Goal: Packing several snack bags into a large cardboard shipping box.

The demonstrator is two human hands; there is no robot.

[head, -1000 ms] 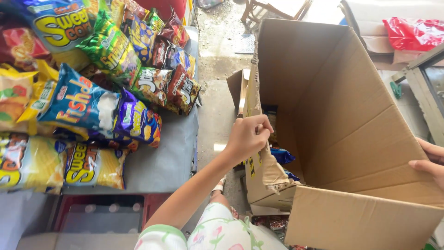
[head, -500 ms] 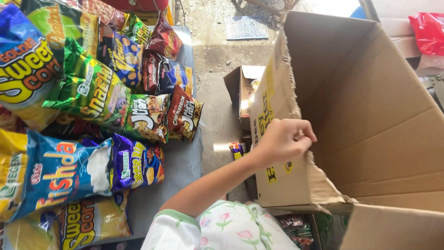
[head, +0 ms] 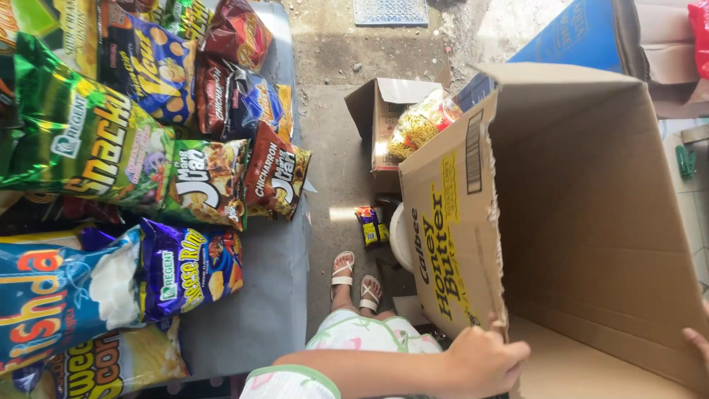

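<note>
The right hand shows only fingertips at the right edge. The cardboard box runs off the bottom and right edges, its far corner unseen. The left hand has its fingertips hidden behind the box flap. Snack bags are cut off at the left edge.

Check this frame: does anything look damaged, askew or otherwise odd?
Yes. The large cardboard box has a ragged, torn edge along its left flap, which the left hand holds near the bottom corner. A small snack packet lies alone on the concrete floor, away from the bags on the table.
</note>
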